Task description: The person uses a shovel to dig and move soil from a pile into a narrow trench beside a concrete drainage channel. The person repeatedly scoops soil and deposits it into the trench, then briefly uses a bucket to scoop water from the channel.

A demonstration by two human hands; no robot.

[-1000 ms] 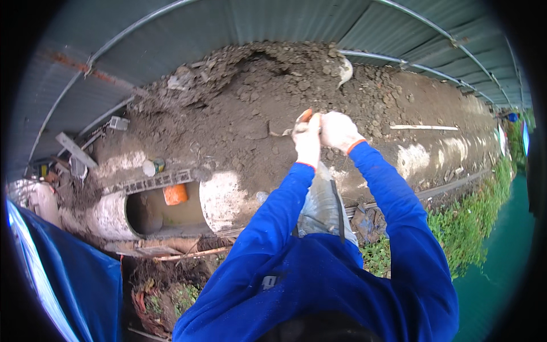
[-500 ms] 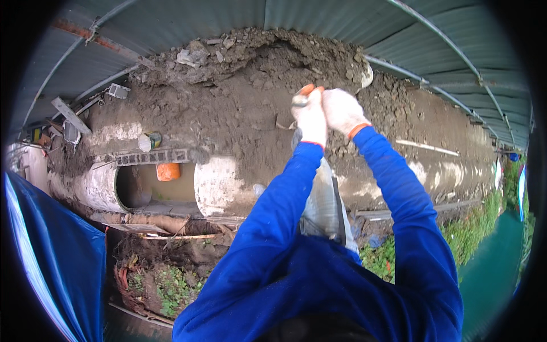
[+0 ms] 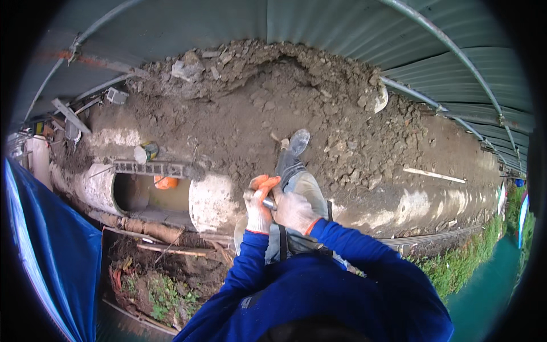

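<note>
Both hands wear white work gloves with orange on them and meet in front of my body. My left hand [image 3: 259,205] is closed round a short visible length of a grey metal rod-like handle [image 3: 269,203]. My right hand [image 3: 294,211], also closed, grips the same handle right beside it. The rest of the tool is hidden by the gloves or seen end-on, so its kind does not show. Beyond my hands, a dark muddy boot [image 3: 298,142] stands on the brown soil [image 3: 245,122], with a small pale piece [image 3: 284,142] beside it.
At the left, a large concrete pipe [image 3: 216,202] has a cut opening with murky water and an orange container [image 3: 165,182]. A ladder-like frame [image 3: 149,168] and a bucket [image 3: 146,152] lie beside it. Rubble [image 3: 191,69] lines the corrugated wall [image 3: 319,25]. A blue tarp [image 3: 54,251] hangs left.
Both hands have come down and back toward my body from their raised, outstretched position, still together on the handle. The boot and more of my leg now show.
</note>
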